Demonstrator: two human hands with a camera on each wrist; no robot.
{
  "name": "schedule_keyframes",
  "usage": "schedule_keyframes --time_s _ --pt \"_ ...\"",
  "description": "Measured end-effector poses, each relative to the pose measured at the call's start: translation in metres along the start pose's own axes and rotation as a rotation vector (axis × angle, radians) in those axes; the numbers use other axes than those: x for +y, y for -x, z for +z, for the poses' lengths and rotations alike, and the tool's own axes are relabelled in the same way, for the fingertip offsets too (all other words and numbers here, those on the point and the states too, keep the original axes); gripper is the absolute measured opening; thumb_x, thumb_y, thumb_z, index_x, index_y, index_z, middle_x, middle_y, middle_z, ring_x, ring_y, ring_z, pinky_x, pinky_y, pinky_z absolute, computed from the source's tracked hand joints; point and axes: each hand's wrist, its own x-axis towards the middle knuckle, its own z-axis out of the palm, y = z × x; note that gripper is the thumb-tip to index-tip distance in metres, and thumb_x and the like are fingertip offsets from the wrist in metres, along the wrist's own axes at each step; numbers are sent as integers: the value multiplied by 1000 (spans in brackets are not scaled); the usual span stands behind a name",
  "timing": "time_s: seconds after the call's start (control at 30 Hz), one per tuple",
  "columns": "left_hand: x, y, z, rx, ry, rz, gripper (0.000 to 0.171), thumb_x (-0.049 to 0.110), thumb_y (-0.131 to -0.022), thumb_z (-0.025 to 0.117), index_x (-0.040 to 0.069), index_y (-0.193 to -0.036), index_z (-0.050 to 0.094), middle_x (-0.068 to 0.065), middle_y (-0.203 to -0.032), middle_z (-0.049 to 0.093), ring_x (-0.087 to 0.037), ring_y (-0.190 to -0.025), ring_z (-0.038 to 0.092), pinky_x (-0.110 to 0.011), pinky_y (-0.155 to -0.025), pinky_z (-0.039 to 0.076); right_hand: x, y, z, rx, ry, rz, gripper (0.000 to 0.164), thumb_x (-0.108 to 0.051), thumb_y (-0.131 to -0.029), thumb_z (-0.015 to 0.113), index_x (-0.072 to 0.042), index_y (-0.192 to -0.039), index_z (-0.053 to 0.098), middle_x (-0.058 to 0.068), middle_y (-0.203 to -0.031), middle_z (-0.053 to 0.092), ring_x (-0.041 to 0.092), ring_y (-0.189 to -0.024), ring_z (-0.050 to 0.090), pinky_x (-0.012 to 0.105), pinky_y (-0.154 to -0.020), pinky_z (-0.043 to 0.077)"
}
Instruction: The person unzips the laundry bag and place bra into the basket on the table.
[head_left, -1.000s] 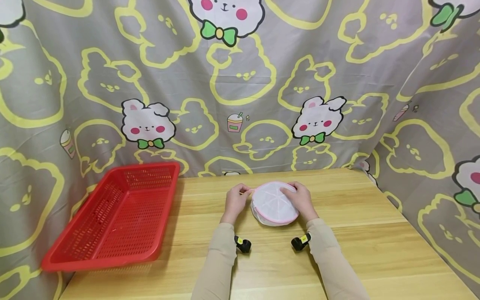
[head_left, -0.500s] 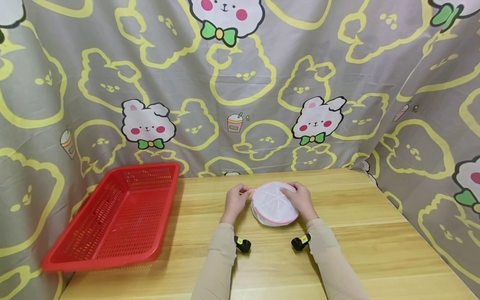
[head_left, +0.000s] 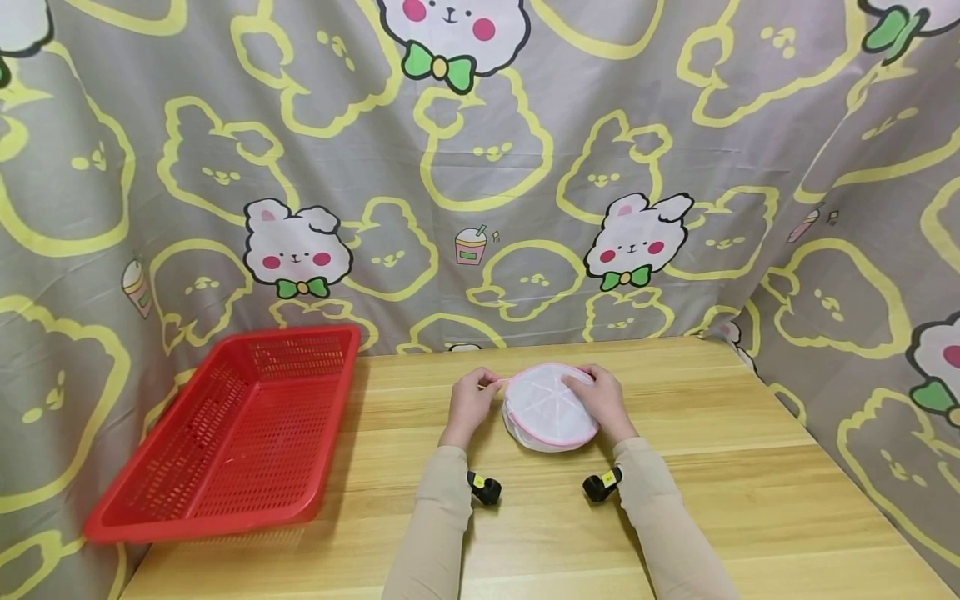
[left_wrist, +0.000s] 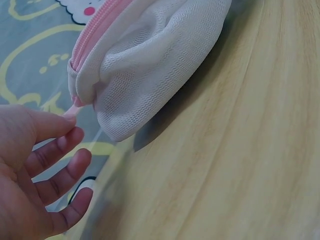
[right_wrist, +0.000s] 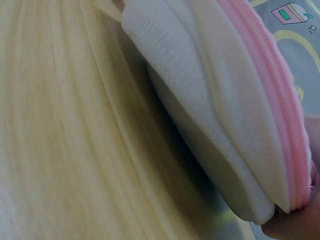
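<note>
A round white mesh laundry bag [head_left: 547, 412] with a pink zipper along its rim is held over the wooden table between both hands. At its left edge my left hand [head_left: 471, 405] pinches a small pink tab [left_wrist: 73, 109] at the zipper's end between thumb and index finger, the other fingers loosely bent apart from the bag. My right hand [head_left: 602, 398] grips the right edge, thumb on the flat top and fingers beneath. In the right wrist view the pink zipper [right_wrist: 280, 100] curves along the bag's rim, and the mesh side hangs in folds.
To the left stands a red plastic basket [head_left: 262, 433] with perforated walls. A grey curtain [head_left: 525, 192] with cartoon prints hangs behind the wooden table [head_left: 720, 467] and along its sides. A black camera sits on each wrist.
</note>
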Motion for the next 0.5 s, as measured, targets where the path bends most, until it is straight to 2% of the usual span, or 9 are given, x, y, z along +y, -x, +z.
schedule_keyframes --time_s 0.2,0.43,0.5 --pt "-1 1 0 -8 -1 6 5 14 -90 69 11 -87 70 -6 -87 69 -13 -74 57 -23 -63 46 0 0 0 -3 -7 12 45 -35 -90 68 -2 -120 62 19 -120 64 28 -103 60 37 -88 50" --pt "-3 1 0 26 -1 62 5 11 -89 69 10 -84 69 -3 -81 68 -12 -72 57 -22 -63 44 0 0 0 4 6 9 44 -35 -90 68 -3 -120 63 18 -120 65 27 -102 60 31 -84 49" --pt "-4 0 0 19 -3 55 5 12 -89 69 11 -85 70 -3 -82 68 -12 -74 57 -23 -64 45 -1 1 -1 5 7 7 45 -35 -90 67 -2 -120 62 19 -119 65 27 -102 60 31 -84 50"
